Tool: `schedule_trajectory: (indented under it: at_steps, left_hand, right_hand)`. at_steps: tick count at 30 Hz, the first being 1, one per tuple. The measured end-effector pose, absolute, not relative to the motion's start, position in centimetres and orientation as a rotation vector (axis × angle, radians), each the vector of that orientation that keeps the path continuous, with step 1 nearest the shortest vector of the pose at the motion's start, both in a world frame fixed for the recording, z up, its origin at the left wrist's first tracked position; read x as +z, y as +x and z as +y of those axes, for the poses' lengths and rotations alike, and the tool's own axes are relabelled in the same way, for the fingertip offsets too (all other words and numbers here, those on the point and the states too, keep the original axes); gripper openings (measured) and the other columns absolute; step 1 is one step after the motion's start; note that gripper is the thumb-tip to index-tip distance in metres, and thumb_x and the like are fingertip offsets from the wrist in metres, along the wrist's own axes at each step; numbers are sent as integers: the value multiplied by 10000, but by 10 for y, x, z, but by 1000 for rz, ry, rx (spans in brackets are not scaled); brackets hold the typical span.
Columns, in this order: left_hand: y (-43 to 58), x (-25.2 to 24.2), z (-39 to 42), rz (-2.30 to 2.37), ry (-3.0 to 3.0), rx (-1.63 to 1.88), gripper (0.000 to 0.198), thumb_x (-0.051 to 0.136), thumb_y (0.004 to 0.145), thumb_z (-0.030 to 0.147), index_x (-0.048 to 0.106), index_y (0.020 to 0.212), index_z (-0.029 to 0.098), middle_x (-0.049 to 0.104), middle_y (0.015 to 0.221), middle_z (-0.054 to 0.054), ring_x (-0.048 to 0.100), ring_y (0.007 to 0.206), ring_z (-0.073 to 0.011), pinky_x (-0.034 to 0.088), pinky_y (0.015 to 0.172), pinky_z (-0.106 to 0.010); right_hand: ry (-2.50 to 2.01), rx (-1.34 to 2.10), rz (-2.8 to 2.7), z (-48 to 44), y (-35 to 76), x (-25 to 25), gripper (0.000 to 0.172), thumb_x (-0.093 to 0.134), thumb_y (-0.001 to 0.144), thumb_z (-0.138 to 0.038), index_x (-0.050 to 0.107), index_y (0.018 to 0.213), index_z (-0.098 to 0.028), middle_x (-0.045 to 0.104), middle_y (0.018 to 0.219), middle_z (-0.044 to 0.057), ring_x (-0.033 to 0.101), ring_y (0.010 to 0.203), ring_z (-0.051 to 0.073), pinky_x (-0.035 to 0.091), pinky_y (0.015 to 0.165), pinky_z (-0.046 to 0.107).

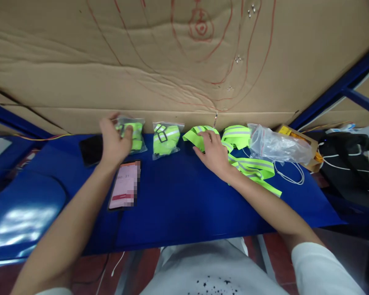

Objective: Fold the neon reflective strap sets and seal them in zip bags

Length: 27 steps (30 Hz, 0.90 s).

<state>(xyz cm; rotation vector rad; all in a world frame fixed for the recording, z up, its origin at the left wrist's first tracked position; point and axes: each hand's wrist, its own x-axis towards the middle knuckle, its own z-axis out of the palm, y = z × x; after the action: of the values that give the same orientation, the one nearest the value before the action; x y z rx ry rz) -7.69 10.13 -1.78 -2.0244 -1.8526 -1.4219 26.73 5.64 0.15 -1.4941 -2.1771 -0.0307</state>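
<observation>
My left hand grips a clear bag holding a folded neon-yellow reflective strap at the back left of the blue table. A second bagged strap lies just to its right. My right hand rests with curled fingers on a loose neon-yellow strap. More loose straps with grey reflective bands lie under and beside my right wrist.
A phone with a lit screen lies near my left wrist, and a dark phone sits behind it. Empty clear bags, a white cable and a cardboard box sit at the right. Cardboard sheeting stands behind the table.
</observation>
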Motion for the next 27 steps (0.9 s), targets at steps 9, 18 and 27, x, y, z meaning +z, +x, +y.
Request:
schedule_trajectory:
  at_steps: [9,18,27]
  left_hand:
    - [11,6,56,-1554,-2672,-1218,365,547,1012,359,542,1340,200,584,1337,-143,582,1277,-270,539,1060,-456]
    - [16,0,60,-1492,-2880,-1223,797,719,924,443,317,1570,203,411,1584,-212,440,1483,-347,408,1211,-549]
    - [46,1,56,-1533,-3443,-1644,986,790,840,564,186,1583,329,547,1513,-181,641,1320,-327,601,1012,-508]
  right_hand:
    - [-1974,-81,-2331,74,240,-5,785,745,918,-379,396,1542,-57,691,1204,300,685,1086,391,457,1031,557]
    - [-1712,362,-2285,97,272,44,401,651,885,-457,696,1153,-163,767,1020,115,707,936,289,509,807,356]
    - [-1372,1562,-1630,86,277,43,193,633,810,-345,581,712,-186,545,618,-20,479,533,113,351,447,239]
